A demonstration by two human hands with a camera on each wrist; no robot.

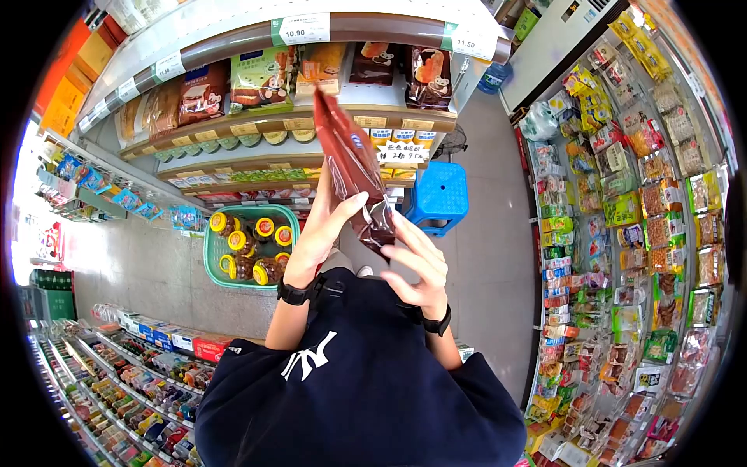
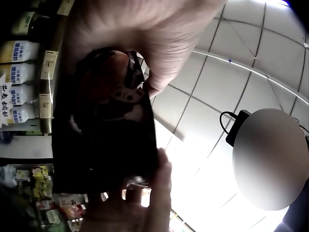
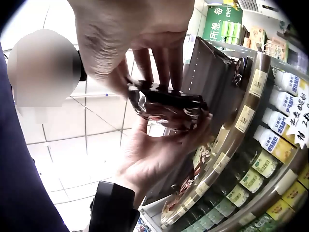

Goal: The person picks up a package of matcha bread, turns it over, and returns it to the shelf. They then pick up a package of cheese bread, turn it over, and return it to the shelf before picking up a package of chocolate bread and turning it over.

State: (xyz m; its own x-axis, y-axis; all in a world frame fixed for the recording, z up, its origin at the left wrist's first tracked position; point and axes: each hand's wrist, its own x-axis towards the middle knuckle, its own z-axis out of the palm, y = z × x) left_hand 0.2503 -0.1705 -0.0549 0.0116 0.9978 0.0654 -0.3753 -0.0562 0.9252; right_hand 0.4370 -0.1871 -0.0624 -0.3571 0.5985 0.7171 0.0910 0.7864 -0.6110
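A glossy brown snack bag [image 1: 354,156] is held up in front of the shelf, tilted, its side edge facing the head camera. My left hand [image 1: 317,231] grips it, the thumb pressed on the near side. In the left wrist view the bag's face [image 2: 108,113] carries a panda and a bread-like picture, in deep shade. My right hand [image 1: 420,268] is at its lower end, with straight fingers touching it. The right wrist view looks onto the bag's crinkled end [image 3: 166,108], between the right hand [image 3: 137,34] above and the left hand [image 3: 159,152] below.
Bagged goods, including a similar brown bag [image 1: 428,78], fill the shelf ahead, under price tags [image 1: 302,29]. A green basket [image 1: 208,261] with yellow-lidded jars stands on the floor at left. A blue stool [image 1: 442,191] is at right, before a rack of packaged snacks [image 1: 622,210].
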